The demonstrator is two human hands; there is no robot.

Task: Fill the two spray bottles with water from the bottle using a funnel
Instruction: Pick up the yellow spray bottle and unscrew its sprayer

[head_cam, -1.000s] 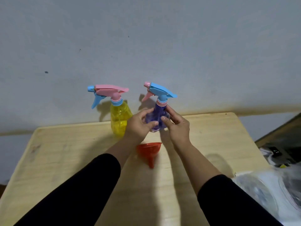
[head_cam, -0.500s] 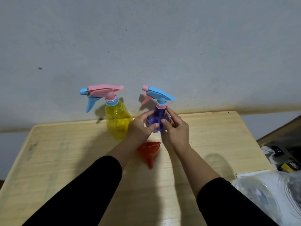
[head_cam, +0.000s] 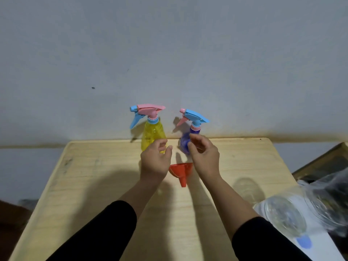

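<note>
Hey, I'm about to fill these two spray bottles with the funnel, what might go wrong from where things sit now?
Three risks:
1. The purple spray bottle and the yellow spray bottle stand close together by the wall; a reaching right hand or left hand might tip one.
2. Both trigger tops are on, so nothing can be poured in yet.
3. The red funnel lies on its side between the hands and may roll if nudged.

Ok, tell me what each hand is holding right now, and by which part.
Nothing is held. The left hand and right hand hang loosely curled, apart from the purple spray bottle; the red funnel lies on the table.
</note>
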